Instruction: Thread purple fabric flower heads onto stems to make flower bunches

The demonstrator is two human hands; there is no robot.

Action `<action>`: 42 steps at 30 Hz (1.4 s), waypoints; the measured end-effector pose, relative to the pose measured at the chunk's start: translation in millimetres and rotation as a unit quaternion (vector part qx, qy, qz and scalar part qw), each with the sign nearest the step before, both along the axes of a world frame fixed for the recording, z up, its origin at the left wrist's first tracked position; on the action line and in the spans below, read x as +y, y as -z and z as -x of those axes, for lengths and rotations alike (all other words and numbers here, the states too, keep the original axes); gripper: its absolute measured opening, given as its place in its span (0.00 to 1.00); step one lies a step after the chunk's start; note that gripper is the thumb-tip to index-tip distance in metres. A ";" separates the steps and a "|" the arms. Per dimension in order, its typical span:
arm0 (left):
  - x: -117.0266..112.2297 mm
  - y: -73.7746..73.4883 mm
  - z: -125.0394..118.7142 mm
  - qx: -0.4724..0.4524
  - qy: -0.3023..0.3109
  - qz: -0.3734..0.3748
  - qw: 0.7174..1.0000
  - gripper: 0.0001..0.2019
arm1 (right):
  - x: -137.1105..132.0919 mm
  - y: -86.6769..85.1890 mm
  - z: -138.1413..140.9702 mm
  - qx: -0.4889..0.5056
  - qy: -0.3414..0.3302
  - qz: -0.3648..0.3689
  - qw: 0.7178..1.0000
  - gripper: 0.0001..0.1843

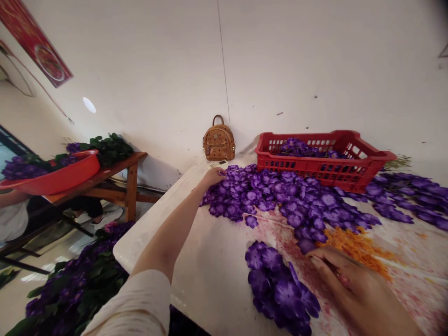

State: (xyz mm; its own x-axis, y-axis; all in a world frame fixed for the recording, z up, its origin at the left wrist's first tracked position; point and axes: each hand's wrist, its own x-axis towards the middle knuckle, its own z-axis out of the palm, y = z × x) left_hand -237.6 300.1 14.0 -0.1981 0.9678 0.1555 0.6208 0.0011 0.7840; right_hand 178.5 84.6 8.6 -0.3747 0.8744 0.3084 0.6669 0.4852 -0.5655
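Crate: red plastic crate (325, 161) at the white table's (210, 280) far edge, holding purple fabric flowers (297, 148) | Basin: orange basin (59, 175) on a wooden bench (131, 179), flowers inside | Left hand (213, 177): open, touching the flower pile (280, 196) | Right hand (353, 289): curled beside a flower cluster (280, 289), grip unclear | Writing: printed card (219, 164) unreadable

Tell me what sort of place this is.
Probably a small workshop for artificial flowers: loose purple fabric flower heads lie heaped on a white table, more lie in a red plastic crate, and leafy purple stems sit with a red basin on a wooden bench.
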 end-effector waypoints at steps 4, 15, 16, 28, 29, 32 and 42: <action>12.5 10.3 -5.1 0.048 -0.035 -0.002 0.998 0.13 | -0.5 0.0 -1.5 0.004 0.002 -0.014 1.000 0.19; -3.1 2.9 -2.6 -0.027 -0.031 -0.081 0.996 0.10 | -2.9 -6.4 0.2 0.015 -0.009 -0.026 1.000 0.18; -5.6 0.3 -2.6 -0.043 -0.027 -0.087 0.995 0.11 | -3.2 -6.9 1.0 0.020 -0.005 -0.030 0.999 0.18; -80.7 -38.9 -51.9 -0.131 0.064 -0.039 0.989 0.20 | -3.0 -15.6 9.9 0.042 0.006 -0.019 0.999 0.19; -100.4 -38.1 -65.7 -0.136 0.126 0.003 0.983 0.19 | -3.1 -15.3 9.7 0.042 0.005 -0.017 0.999 0.19; -160.5 -30.1 -106.5 -0.122 0.276 0.124 0.945 0.12 | -3.8 -13.2 8.4 0.053 0.007 -0.027 0.998 0.20; -57.7 -14.7 -76.5 0.143 0.089 -0.059 0.984 0.17 | -2.0 -7.8 5.2 0.027 0.002 -0.033 0.999 0.20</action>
State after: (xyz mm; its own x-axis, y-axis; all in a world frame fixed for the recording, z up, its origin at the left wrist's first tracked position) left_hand -161.1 242.4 28.7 0.0424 0.9548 0.2944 0.7984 -0.2095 0.5645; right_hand 173.3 82.6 16.4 -0.3520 0.8532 0.3849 0.6392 0.5195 -0.5670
